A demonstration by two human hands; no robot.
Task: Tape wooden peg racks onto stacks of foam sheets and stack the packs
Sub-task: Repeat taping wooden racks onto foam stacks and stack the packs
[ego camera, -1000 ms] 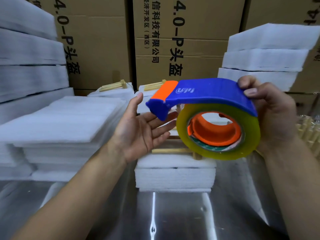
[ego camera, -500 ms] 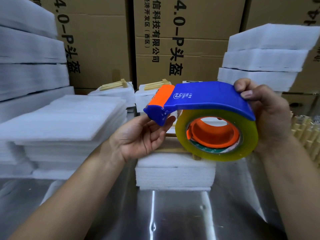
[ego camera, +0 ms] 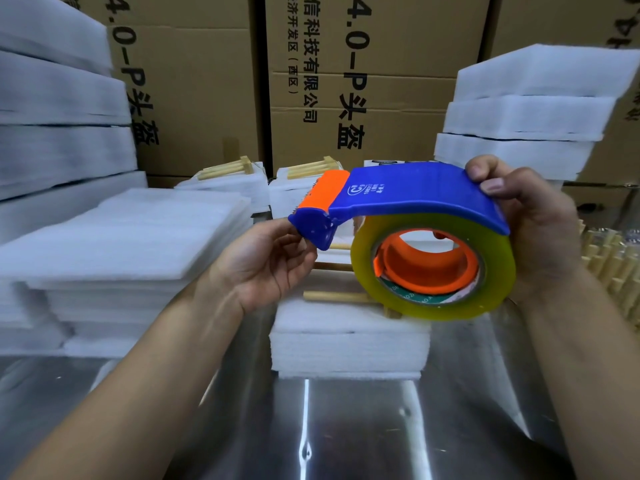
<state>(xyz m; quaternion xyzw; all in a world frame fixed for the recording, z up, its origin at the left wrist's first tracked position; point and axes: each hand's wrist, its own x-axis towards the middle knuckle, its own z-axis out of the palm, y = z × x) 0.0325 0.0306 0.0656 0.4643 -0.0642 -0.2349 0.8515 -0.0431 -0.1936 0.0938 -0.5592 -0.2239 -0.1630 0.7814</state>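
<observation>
Both hands are holding the tape dispenser (ego camera: pixel 415 195) above the foam stack (ego camera: pixel 346 348), which is sitting at its 6 o'clock with a peg rack (ego camera: pixel 336 296) lying on top. The right hand (ego camera: pixel 530 230) is gripping the rear at 3 o'clock. The left hand (ego camera: pixel 266 261) is pinching the nose at 9 o'clock, with the tape end unseen. The likely risk is fingertips nicking on the cutter, or the end slipping back onto the tape roll (ego camera: pixel 498 268).

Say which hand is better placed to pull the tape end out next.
Left, probably. The left hand has its fingertips at the cutter end of the dispenser, where tape comes off. The right hand grips the dispenser's rear, carrying it above the foam stack.
</observation>
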